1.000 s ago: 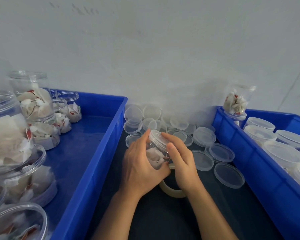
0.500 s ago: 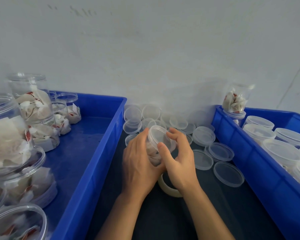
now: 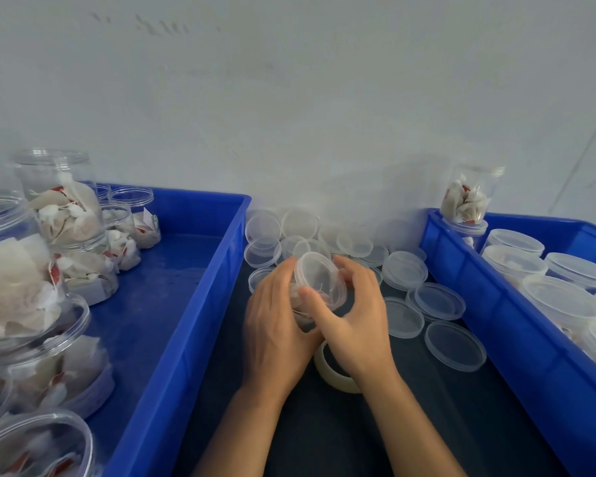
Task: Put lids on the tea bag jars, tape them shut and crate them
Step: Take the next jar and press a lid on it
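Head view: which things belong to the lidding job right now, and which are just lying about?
In use:
- jar, held by left hand
- lid, gripped by right hand
- tape roll, next
- right crate

Lying about:
- spare lids
- left crate of open jars

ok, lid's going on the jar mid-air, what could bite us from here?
1. The lid looks tilted on the jar, so it may seat crooked and leave the later tape seal weak.
2. The jar is held tipped between the left hand and right hand; a slip could spill tea bags.
3. The tape roll lies under the right wrist and could get knocked.
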Demonstrator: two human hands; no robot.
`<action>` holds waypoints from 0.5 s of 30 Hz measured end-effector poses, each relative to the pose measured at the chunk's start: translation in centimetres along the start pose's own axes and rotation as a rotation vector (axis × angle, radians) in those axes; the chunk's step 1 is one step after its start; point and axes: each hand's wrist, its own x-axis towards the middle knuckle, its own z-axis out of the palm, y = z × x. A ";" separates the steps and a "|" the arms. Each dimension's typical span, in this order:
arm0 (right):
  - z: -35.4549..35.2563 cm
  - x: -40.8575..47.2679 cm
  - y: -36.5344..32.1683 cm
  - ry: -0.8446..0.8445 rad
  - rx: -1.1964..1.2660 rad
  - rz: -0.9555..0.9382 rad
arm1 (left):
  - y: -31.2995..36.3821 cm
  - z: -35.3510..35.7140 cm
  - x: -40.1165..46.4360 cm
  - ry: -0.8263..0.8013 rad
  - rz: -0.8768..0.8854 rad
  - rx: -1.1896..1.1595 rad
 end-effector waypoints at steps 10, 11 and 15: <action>-0.2 0.0 0.1 -0.123 -0.021 -0.003 | -0.1 -0.2 0.1 -0.010 -0.001 -0.044; -0.2 0.0 0.0 -0.095 -0.064 -0.006 | 0.0 -0.3 0.1 -0.018 -0.014 -0.061; -0.1 0.1 -0.6 -0.011 -0.283 -0.067 | 0.6 -0.1 0.0 -0.023 -0.032 -0.131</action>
